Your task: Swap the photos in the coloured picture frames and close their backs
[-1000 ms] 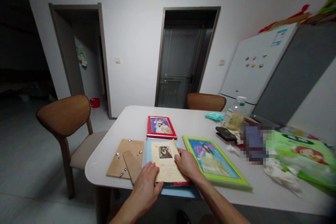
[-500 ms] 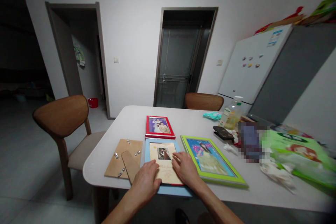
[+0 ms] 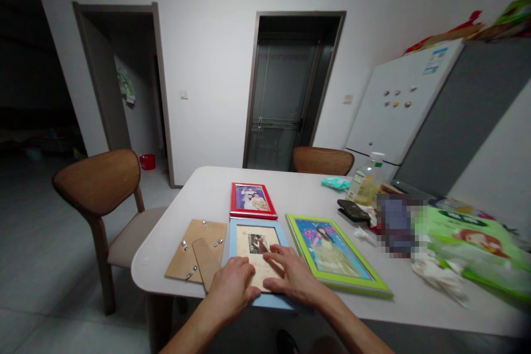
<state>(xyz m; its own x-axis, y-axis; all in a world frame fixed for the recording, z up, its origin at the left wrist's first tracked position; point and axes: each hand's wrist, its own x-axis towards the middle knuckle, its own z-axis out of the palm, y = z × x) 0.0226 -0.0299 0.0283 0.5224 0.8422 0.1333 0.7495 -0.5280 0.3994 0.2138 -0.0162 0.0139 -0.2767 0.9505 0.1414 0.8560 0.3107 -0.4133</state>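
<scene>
A cream picture sheet (image 3: 259,274) with a small photo lies inside a light blue frame (image 3: 233,238) at the table's front edge. My left hand (image 3: 234,285) rests on the sheet's lower left side, its fingers bent and close together; whether it grips anything is hidden. My right hand (image 3: 290,274) lies over the sheet's right side with its fingers spread, holding nothing. To the left is a brown backing board (image 3: 176,263) with metal clips, its stand leg (image 3: 206,260) slanting toward my left hand. A red frame (image 3: 254,214) lies behind the blue one, and a green frame (image 3: 352,283) to the right.
On the table's (image 3: 207,188) right side are a bottle (image 3: 365,180), a black object (image 3: 353,210), a teal packet (image 3: 336,183), crumpled tissues (image 3: 442,279) and a green package (image 3: 468,232). Wooden chairs stand at the left (image 3: 99,182) and behind the table (image 3: 323,161).
My right hand has shifted slightly left and its fingers have spread over the sheet. The sheet's lower edge now sits inside the blue frame. My left hand has moved slightly right and down.
</scene>
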